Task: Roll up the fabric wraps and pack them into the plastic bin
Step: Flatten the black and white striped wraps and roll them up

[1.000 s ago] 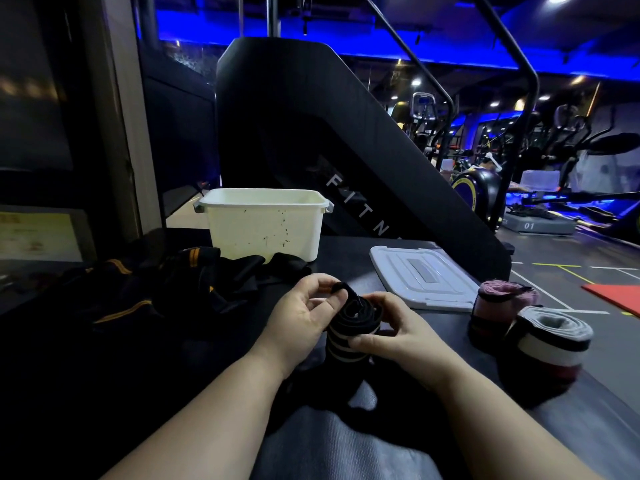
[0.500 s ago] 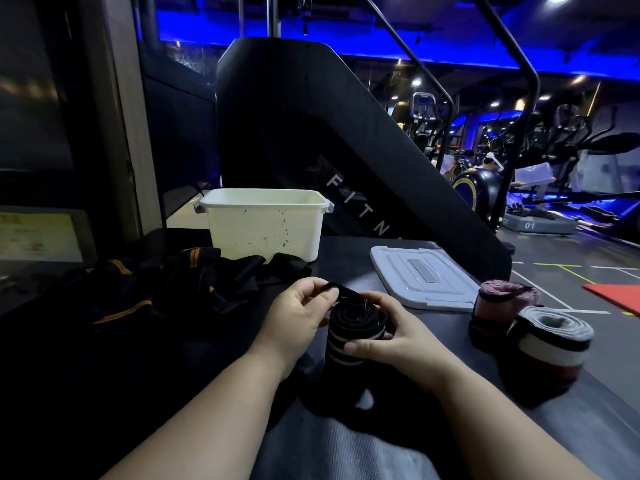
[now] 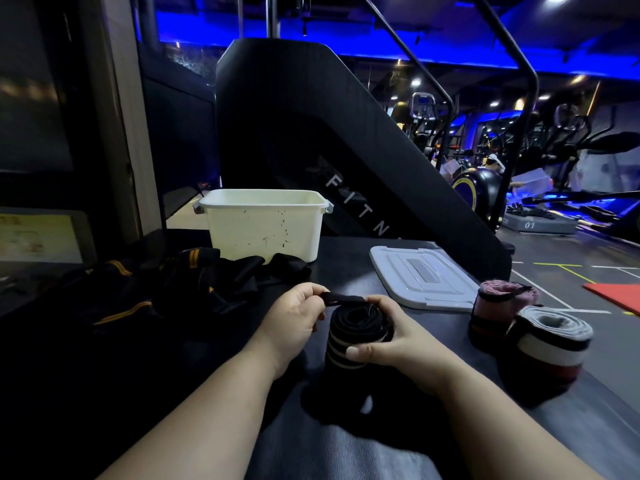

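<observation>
Here, in your head view, your left hand [image 3: 294, 317] has its fingers curled and pinches the black strap end [image 3: 343, 298] of the rolled black wrap [image 3: 356, 336], drawing it across the top of the roll. Your right hand [image 3: 393, 342] is wrapped round that roll: the thumb presses its pale-striped side and the fingers curl behind its upper rim. The roll stands upright between your hands, and its loose tail trails down onto the dark table mat [image 3: 346, 448].

The plastic bin [image 3: 263, 230], cream-coloured and speckled, stands at the far side of the table, well apart from the roll; its inside is hidden from this angle. Its white lid [image 3: 422, 275] lies flat to the right of it. A heap of unrolled black wraps with orange stripes [image 3: 156, 289] lies on the left, reaching to the foot of the bin. On the right, near the table edge, a pink rolled wrap [image 3: 498, 304] stands upright just behind a white-and-red rolled wrap [image 3: 550, 344].

Behind the table rises a black stair-climber machine [image 3: 311, 133] with handrails. Beyond it the gym is lit blue, with an exercise bike [image 3: 481, 188] and a red floor mat [image 3: 616, 296].
</observation>
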